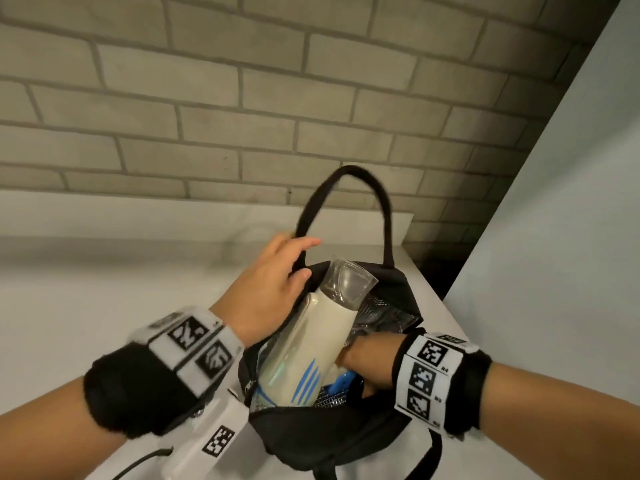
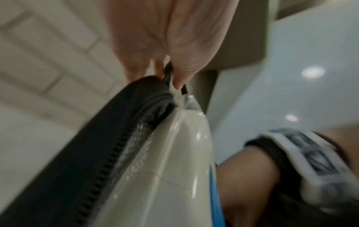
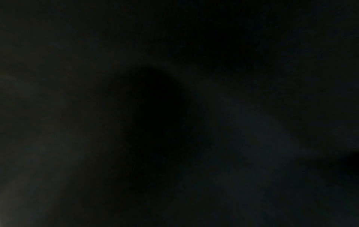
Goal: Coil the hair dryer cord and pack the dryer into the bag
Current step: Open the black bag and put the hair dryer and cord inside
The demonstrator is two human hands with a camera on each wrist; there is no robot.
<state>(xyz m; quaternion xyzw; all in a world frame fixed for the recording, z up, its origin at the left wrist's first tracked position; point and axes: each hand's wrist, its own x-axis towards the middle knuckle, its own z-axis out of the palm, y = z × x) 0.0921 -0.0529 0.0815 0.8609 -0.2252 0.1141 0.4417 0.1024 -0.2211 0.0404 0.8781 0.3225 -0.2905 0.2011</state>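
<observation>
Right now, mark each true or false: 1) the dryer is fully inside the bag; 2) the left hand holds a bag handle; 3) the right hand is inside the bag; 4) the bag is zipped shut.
1) False: the hair dryer sticks out of the bag, clear nozzle up.
2) True: the left hand grips the black handle.
3) True: the right hand reaches inside; its fingers are hidden.
4) False: the bag is open, silver lining showing.
</observation>
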